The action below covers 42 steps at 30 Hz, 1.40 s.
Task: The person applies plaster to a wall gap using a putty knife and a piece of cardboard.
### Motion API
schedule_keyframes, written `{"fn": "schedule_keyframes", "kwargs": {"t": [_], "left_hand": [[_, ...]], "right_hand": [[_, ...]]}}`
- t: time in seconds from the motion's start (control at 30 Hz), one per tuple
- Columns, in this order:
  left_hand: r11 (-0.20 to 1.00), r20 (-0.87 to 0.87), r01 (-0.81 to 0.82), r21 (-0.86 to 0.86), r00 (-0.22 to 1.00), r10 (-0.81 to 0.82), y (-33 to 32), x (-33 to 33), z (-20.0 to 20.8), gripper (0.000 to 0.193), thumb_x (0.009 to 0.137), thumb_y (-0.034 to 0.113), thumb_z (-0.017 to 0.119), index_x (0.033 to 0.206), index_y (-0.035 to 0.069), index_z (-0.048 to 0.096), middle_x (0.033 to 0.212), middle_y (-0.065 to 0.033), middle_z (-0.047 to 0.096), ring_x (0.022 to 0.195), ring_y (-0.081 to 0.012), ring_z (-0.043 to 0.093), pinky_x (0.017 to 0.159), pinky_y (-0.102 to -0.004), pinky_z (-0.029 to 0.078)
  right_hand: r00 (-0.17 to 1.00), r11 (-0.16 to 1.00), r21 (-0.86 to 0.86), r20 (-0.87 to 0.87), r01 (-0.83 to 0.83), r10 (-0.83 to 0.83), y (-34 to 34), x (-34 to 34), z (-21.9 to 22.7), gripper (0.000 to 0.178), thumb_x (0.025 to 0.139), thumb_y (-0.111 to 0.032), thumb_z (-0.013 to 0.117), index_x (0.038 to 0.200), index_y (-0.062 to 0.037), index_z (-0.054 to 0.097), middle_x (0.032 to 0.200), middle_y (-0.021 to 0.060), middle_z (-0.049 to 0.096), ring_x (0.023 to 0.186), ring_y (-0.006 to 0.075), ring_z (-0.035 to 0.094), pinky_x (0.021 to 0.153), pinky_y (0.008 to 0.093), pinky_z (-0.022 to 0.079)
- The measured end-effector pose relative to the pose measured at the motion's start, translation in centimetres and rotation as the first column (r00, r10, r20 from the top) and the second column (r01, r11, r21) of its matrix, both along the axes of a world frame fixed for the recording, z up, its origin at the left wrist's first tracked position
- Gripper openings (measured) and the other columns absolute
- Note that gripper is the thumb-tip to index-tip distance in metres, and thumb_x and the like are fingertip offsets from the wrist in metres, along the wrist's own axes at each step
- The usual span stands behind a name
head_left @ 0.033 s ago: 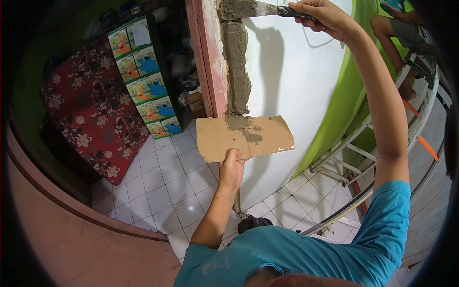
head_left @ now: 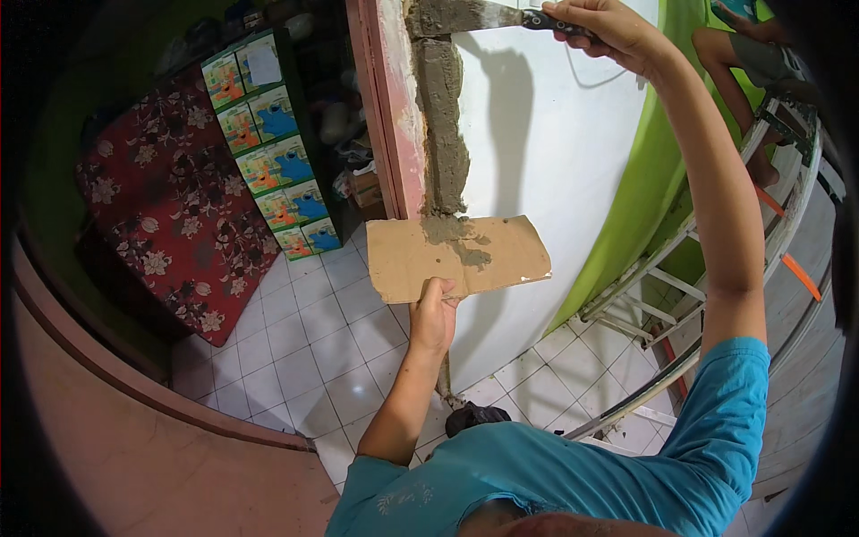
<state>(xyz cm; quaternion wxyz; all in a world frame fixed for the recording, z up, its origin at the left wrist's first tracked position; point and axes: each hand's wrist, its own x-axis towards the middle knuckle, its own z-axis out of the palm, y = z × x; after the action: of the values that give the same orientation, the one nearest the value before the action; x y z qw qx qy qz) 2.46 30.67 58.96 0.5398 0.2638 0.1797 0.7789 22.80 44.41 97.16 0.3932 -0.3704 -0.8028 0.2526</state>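
Note:
High up by the door frame, my right hand (head_left: 616,36) is closed round the black handle of a putty knife (head_left: 498,15). Its blade lies against grey mortar (head_left: 445,121), which runs in a rough strip down the edge of the white wall (head_left: 573,170). Lower down, my left hand (head_left: 433,320) grips the near edge of a flat piece of cardboard (head_left: 403,259), thumb on top. Smears and small lumps of wet mortar (head_left: 472,257) lie on the cardboard. Its far edge is close to the foot of the visible strip; whether it touches the wall I cannot tell.
A pink door frame (head_left: 383,116) borders the strip. Leftward stand a drawer cabinet (head_left: 284,161) with cartoon fronts and a red floral mattress (head_left: 179,197). A metal ladder (head_left: 671,285) stands at right, with another person's leg (head_left: 727,80) above. A dark bag-like thing (head_left: 474,416) lies on the tiles.

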Motion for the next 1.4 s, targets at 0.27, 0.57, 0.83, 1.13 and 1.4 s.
{"fn": "schedule_keyframes", "kwargs": {"t": [0.27,0.57,0.83,1.13,1.4], "left_hand": [[1.0,-0.008,-0.017,0.004,1.0,0.017,0.2,0.0,-0.2,0.041,0.087,0.002,0.053,0.129,0.001,0.05,0.125,-0.0102,0.056,0.115,-0.0251,0.059,0.1,-0.0446,0.05],[1.0,-0.009,-0.023,-0.006,1.0,0.023,0.3,-0.1,-0.3,0.042,0.087,0.001,0.053,0.129,0.001,0.05,0.126,-0.0098,0.054,0.115,-0.0254,0.059,0.099,-0.0455,0.051],[0.999,-0.004,-0.034,-0.026,0.999,0.033,-0.2,0.0,0.2,0.043,0.087,0.002,0.053,0.129,0.002,0.049,0.126,-0.0099,0.055,0.115,-0.0256,0.059,0.098,-0.0459,0.052],[1.0,-0.013,-0.022,-0.009,1.0,0.022,0.1,-0.3,-0.5,0.045,0.087,0.002,0.052,0.132,0.003,0.048,0.127,-0.0107,0.054,0.115,-0.0251,0.058,0.097,-0.0452,0.052],[1.0,-0.014,-0.008,0.001,1.0,0.008,0.1,-0.3,-0.2,0.045,0.088,0.001,0.052,0.133,0.003,0.047,0.126,-0.0103,0.054,0.114,-0.0238,0.059,0.097,-0.0438,0.052]], "right_hand": [[0.999,0.998,0.062,0.028,0.03,-0.032,-0.8,0.0,0.0,0.026,0.101,-0.027,0.065,0.098,-0.0024,0.073,0.074,0.0022,0.065,0.06,0.0092,0.055,0.053,0.0243,0.045],[1.0,0.999,0.03,0.017,-0.017,0.016,0.4,0.5,0.0,0.027,0.101,-0.028,0.065,0.096,-0.0028,0.073,0.074,0.002,0.066,0.06,0.0095,0.055,0.053,0.0253,0.046],[0.999,0.999,-0.025,-0.003,-0.044,0.044,-0.4,0.6,0.1,0.026,0.102,-0.027,0.063,0.097,-0.0026,0.073,0.074,0.0016,0.065,0.059,0.0075,0.053,0.051,0.0231,0.043],[0.997,0.999,0.034,0.066,0.041,-0.043,-3.2,0.3,1.1,0.033,0.103,-0.032,0.061,0.092,-0.0015,0.071,0.066,-0.0024,0.059,0.05,0.0051,0.047,0.043,0.0206,0.036],[0.999,0.998,0.026,0.016,-0.049,0.049,-2.9,-1.2,0.0,0.03,0.103,-0.03,0.062,0.098,-0.0019,0.071,0.075,0.001,0.064,0.06,0.0066,0.052,0.051,0.0219,0.041]]}}
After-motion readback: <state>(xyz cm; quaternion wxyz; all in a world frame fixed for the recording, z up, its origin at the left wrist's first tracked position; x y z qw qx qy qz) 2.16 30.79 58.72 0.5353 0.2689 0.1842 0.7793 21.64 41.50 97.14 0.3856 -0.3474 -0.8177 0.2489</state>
